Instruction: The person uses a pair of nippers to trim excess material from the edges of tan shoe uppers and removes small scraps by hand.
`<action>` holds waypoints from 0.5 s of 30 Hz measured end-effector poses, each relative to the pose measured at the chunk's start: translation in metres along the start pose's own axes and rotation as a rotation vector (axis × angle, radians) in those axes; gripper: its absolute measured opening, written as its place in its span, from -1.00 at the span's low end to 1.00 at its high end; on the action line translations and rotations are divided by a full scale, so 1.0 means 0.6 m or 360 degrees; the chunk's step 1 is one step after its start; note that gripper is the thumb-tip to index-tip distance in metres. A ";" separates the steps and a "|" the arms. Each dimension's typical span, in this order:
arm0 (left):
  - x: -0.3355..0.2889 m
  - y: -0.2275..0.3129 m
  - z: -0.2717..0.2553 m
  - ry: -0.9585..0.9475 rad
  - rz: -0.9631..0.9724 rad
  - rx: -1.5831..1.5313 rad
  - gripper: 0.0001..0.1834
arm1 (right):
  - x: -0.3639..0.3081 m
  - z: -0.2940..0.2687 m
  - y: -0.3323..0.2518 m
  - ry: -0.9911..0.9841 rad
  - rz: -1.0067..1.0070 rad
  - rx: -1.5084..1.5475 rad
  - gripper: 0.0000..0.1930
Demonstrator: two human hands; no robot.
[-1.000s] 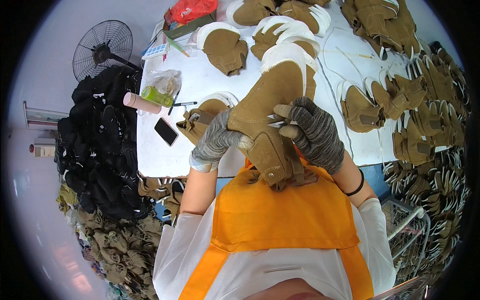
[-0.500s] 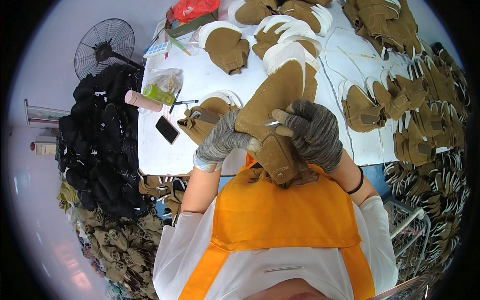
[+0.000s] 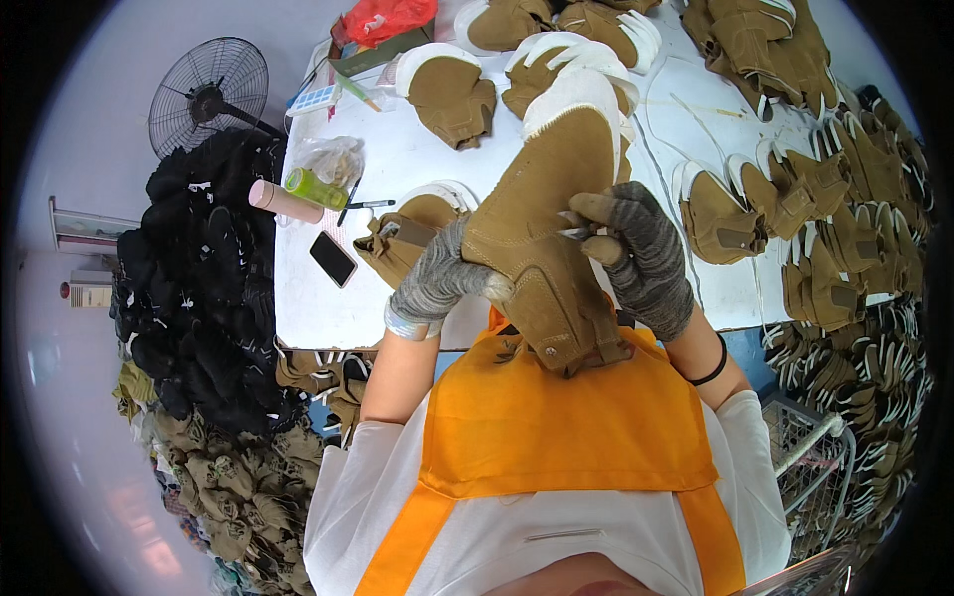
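One stitched brown upper (image 3: 547, 189), edged white, is gripped by the left hand (image 3: 437, 273), right hand (image 3: 641, 253) pinching something silvery (image 3: 572, 232).

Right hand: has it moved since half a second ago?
Yes, slightly: the right hand has shifted to the right, farther from the smartphone lying on the white tabletop.

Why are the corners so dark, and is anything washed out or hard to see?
In the head view, the fisheye lens leaves black corners, pinkish glare marks the wall at lower left, and the black pile shows little detail; also in the head view, the shoe upper in the left hand shows its stitching, but the pale item at the right hand is too small to identify.
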State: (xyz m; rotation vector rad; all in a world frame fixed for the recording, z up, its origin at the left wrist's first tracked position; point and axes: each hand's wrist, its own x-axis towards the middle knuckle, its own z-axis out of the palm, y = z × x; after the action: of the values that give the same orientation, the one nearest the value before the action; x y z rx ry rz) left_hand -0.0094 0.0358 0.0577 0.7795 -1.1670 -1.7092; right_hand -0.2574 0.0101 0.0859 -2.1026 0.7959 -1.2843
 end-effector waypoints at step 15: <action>0.020 -0.107 -0.076 0.0064 0.0316 -0.1450 -0.15 | -0.042 0.037 0.045 -0.0006 0.1451 0.1404 -0.65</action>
State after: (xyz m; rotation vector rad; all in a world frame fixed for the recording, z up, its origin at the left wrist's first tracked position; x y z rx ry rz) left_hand 0.0043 0.0175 -0.0190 0.1216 -0.3214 -1.7866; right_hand -0.2518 0.0132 0.0432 -0.8580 0.8180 -0.8509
